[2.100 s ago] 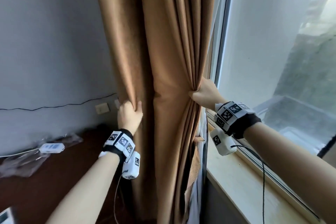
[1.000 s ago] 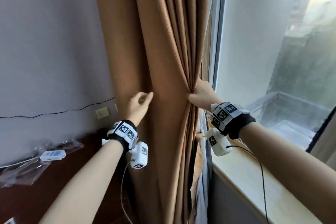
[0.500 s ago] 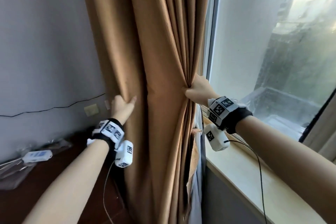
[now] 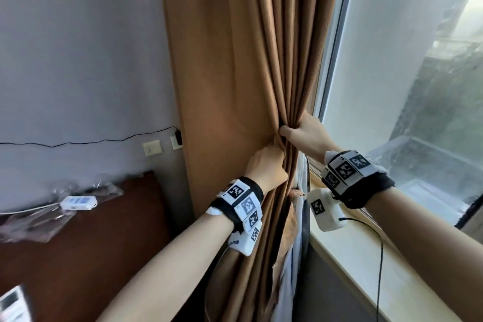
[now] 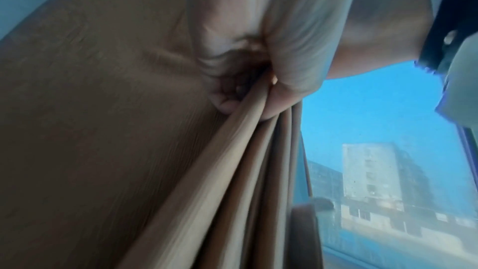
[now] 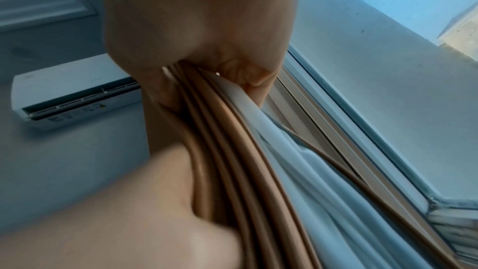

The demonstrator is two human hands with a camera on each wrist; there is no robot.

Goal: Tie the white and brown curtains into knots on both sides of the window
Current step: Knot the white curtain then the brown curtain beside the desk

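Now, from the head view: grey wall (image 4: 78,60) on the left, with a black cable (image 4: 91,141) strung along it to a plug beside a beige switch plate (image 4: 152,148). Below that, a dark wooden surface (image 4: 78,243) carrying a small white box (image 4: 78,202) on crinkled clear plastic. To the right, window (image 4: 418,86) and pale sill (image 4: 352,269). Between them, brown curtain (image 4: 235,60) hanging full length, gathered into pleats at mid-height. Right hand (image 4: 304,136) clenched round the pleats on the window side; left hand (image 4: 268,164) clamped on the same bundle just below and touching it. A sliver of white curtain (image 4: 290,269) peeking out lower down, behind the brown.

Over to the left wrist view: blurred, but fingers (image 5: 227,103) curled into brown folds (image 5: 232,171), the other forearm (image 5: 375,28) crossing above, and through the glass a pale tower block (image 5: 375,181) unseen from the head.

Right wrist view: fist (image 6: 201,44) wrapped round brown pleats (image 6: 220,150) and white fabric (image 6: 297,171) together, clearer here than from above. High on the wall, a white air conditioner (image 6: 75,97), seen nowhere else.
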